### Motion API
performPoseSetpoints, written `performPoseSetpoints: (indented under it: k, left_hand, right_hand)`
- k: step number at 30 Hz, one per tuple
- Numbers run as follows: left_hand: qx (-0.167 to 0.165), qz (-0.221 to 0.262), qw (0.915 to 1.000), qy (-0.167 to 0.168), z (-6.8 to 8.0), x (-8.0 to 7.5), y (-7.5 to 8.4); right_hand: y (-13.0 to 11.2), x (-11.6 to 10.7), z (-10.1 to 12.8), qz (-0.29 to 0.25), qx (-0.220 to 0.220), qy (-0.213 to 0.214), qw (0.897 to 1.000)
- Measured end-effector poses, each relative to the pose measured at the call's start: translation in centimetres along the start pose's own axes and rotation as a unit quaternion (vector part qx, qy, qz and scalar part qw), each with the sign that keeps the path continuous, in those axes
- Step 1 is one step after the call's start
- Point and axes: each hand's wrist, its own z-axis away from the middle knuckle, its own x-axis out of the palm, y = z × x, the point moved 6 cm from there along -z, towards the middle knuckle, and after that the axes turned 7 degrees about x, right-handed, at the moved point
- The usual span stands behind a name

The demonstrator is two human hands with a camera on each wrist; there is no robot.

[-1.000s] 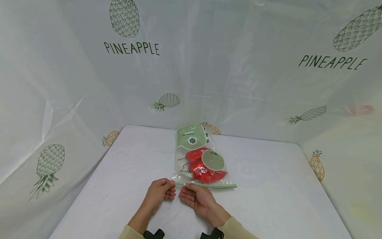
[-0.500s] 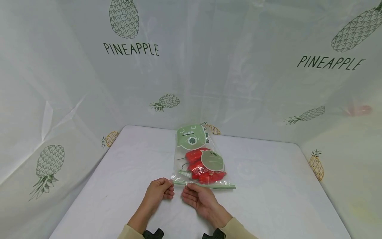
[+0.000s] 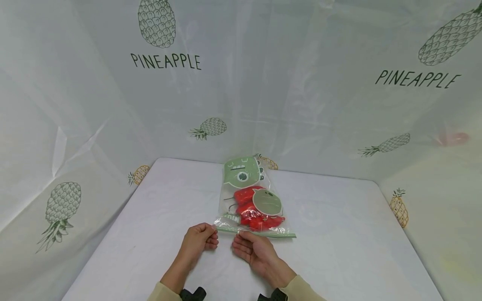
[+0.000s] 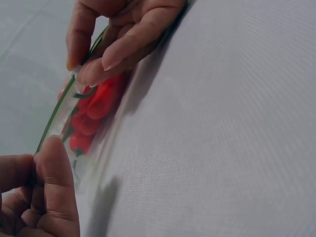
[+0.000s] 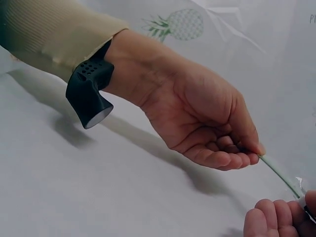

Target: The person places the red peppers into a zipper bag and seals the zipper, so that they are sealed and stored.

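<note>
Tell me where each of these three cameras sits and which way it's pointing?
Head: worn on the head, looking forward and down at the table; shows both forearms, the left hand and right hand pinching the zip bag.
Left wrist: on the left wrist, looking along the bag's green zip strip; both hands' fingers show.
Right wrist: on the right wrist, facing the left hand, its sleeve and black wrist mount; right fingertips at the corner.
Shared: all three show the zip strip between both hands.

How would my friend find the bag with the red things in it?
Look at the white table in front of the pineapple curtain. In the middle lies a clear bag with both hands pinching its near green edge. It alone has red peppers inside and a green monster face.
</note>
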Motion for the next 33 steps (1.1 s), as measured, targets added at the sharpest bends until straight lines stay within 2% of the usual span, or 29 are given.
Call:
performPoseSetpoints:
  k: [8, 33]
  left_hand:
    - [-0.003, 0.005, 0.9999, -0.010, 0.17, 0.02, 0.20]
    - [-0.009, -0.015, 0.9998, -0.004, 0.07, -0.26, -0.32]
  right_hand:
    - [-0.10, 0.03, -0.36, -0.013, 0.001, -0.019, 1.000]
    - [-0.21, -0.24, 0.05, 0.015, 0.015, -0.001, 1.000]
